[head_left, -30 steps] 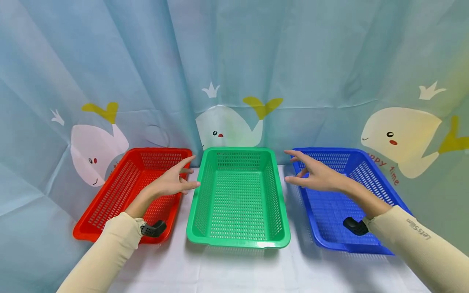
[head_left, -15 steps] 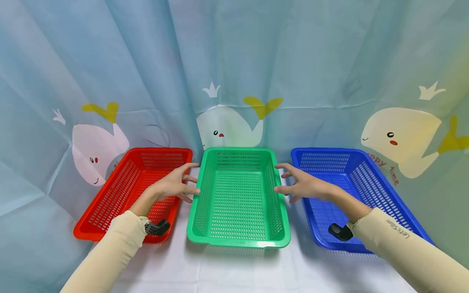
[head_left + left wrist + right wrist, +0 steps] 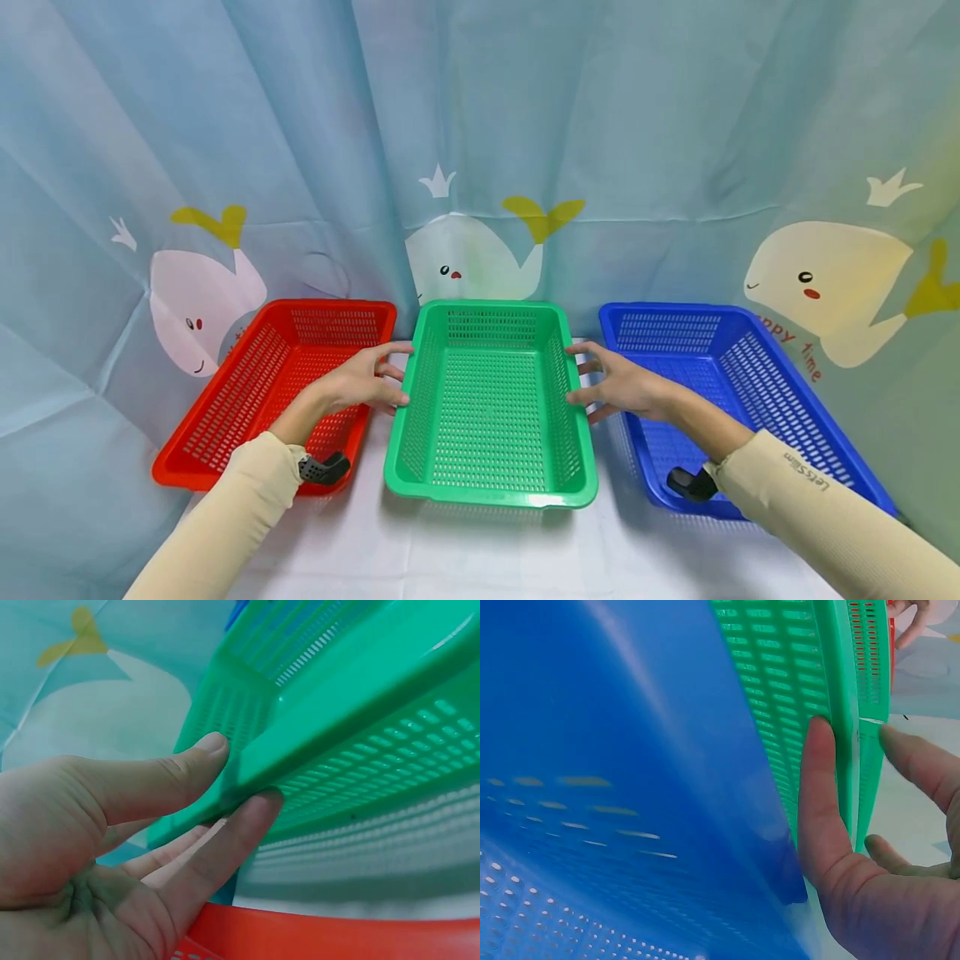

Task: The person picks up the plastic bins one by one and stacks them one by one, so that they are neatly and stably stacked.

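Observation:
A green perforated plastic basket stands in the middle of the head view with nothing inside. My left hand is at its left rim. In the left wrist view the thumb lies on top of the green rim while fingertips press from below. On the opposite side, my right hand holds the right rim between thumb and fingers. The right wrist view has one finger against the basket's outer wall and another digit over the rim.
A red basket sits to the left, partly under my left forearm. To the right is a blue basket, partly behind my right forearm. The white-covered table meets a blue whale-print curtain behind.
My right hand has come left and down from above the blue basket to the green rim. The left hand has closed in on the left rim. The baskets have stayed in place.

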`<act>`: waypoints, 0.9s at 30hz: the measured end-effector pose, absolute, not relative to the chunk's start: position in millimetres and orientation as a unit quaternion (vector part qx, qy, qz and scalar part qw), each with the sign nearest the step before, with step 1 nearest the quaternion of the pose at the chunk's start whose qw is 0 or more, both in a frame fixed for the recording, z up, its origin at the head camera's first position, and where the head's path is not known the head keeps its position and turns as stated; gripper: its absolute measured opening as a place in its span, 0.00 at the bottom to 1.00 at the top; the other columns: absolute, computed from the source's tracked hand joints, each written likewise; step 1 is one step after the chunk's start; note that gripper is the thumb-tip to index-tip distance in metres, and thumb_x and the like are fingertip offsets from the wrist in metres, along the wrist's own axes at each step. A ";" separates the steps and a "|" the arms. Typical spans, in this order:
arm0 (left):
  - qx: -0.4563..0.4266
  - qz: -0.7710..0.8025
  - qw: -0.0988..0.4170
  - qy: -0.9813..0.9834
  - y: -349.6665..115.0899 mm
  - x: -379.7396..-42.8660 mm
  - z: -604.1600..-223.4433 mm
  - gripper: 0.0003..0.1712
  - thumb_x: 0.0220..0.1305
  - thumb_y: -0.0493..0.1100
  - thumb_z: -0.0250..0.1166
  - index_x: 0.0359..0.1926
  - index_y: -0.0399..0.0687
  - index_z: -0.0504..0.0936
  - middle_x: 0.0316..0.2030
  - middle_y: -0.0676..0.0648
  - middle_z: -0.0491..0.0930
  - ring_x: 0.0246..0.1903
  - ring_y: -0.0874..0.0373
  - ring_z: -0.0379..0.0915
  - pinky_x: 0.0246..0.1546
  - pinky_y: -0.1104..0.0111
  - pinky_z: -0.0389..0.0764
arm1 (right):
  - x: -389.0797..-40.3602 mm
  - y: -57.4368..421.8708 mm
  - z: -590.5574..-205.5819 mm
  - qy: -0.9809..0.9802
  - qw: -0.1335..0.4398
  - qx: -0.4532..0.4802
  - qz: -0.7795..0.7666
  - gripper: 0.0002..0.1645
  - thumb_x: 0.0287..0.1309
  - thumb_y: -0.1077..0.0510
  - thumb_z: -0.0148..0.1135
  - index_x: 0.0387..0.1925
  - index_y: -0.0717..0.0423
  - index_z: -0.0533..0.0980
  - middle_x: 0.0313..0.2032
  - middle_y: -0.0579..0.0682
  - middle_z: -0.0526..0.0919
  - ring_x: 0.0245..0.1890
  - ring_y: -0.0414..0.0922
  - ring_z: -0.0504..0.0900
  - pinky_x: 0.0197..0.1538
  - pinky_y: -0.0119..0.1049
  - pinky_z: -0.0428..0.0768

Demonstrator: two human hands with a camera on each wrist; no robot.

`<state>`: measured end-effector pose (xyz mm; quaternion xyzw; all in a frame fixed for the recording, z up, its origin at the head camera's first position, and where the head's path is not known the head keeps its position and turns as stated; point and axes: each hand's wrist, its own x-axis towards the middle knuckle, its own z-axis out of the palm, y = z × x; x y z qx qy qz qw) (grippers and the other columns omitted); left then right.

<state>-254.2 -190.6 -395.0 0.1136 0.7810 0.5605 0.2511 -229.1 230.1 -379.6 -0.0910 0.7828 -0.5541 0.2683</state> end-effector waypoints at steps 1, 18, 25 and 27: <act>0.116 0.557 0.250 0.784 -190.4 -254.3 -395.0 0.48 0.60 0.27 0.71 0.78 0.42 0.58 0.53 0.30 0.75 0.43 0.46 0.82 0.42 0.49 0.88 | -229.0 230.2 -379.8 0.780 0.269 -0.088 -0.558 0.55 0.64 0.68 0.68 0.80 0.57 0.44 0.72 0.75 0.49 0.47 0.61 0.85 0.47 0.56 0.87; 0.114 0.528 0.239 0.807 -190.5 -252.6 -399.1 0.44 0.60 0.27 0.72 0.75 0.40 0.65 0.47 0.34 0.78 0.41 0.48 0.82 0.47 0.48 0.87 | -227.3 231.8 -385.7 0.772 0.268 -0.085 -0.570 0.55 0.62 0.75 0.65 0.81 0.61 0.44 0.72 0.74 0.49 0.42 0.58 0.87 0.44 0.53 0.88; 0.113 0.513 0.226 0.820 -190.5 -252.3 -400.0 0.43 0.60 0.29 0.73 0.75 0.42 0.67 0.48 0.36 0.79 0.42 0.49 0.81 0.43 0.55 0.88 | -226.5 232.0 -385.4 0.777 0.263 -0.088 -0.566 0.55 0.62 0.74 0.65 0.80 0.61 0.45 0.73 0.74 0.50 0.41 0.57 0.87 0.45 0.52 0.88; 0.112 0.511 0.223 0.822 -190.4 -252.3 -400.5 0.43 0.60 0.29 0.73 0.75 0.42 0.67 0.48 0.36 0.78 0.41 0.49 0.81 0.44 0.55 0.88 | -226.6 232.4 -385.9 0.778 0.260 -0.089 -0.565 0.54 0.62 0.74 0.65 0.80 0.61 0.45 0.73 0.73 0.50 0.41 0.57 0.87 0.46 0.52 0.88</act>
